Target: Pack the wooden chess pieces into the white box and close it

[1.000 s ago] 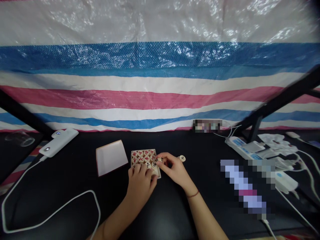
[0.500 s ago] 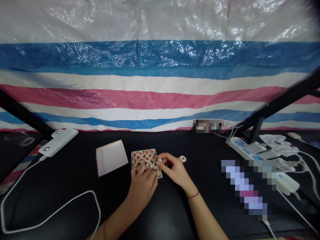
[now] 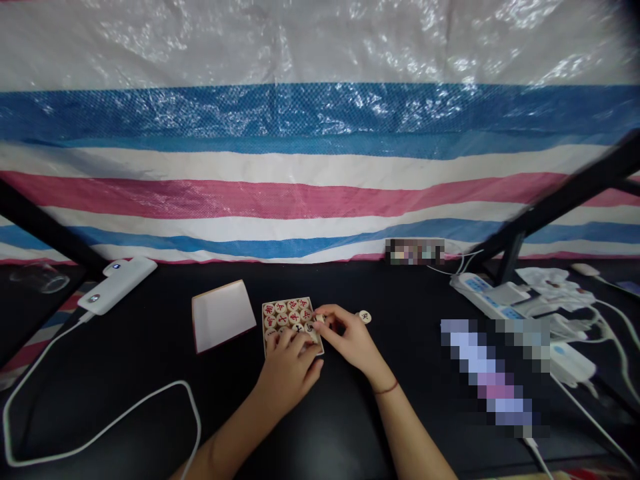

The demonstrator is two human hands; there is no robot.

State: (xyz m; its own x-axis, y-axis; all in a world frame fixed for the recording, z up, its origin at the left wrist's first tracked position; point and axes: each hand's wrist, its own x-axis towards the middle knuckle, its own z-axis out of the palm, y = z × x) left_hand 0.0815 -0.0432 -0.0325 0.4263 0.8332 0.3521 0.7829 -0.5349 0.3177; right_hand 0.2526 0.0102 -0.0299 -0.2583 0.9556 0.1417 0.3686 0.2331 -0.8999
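An open shallow box (image 3: pixel 263 327) holds rows of round Chinese chess pieces (image 3: pixel 294 318), red characters at the back and black ones nearer me. My left hand (image 3: pixel 289 368) lies over the front of the box, fingers spread on the pieces, thumb apart outside the near edge; the front row is partly hidden. At the box's right edge, my right hand (image 3: pixel 350 337) pinches one chess piece (image 3: pixel 320 319) between thumb and fingers. A loose chess piece (image 3: pixel 365 317) with a black character rests on the table just beyond that hand.
Left of the box lies its lid (image 3: pixel 224 317), white inside up. A white power bank (image 3: pixel 117 285) with a cable is farther left. On the right are a blurred-out phone-like object (image 3: pixel 487 373) and a power strip (image 3: pixel 475 287) with several plugs and cables.
My left hand has shifted slightly right and its thumb has spread away from the box's near edge. My right hand keeps its pinch at the right edge.
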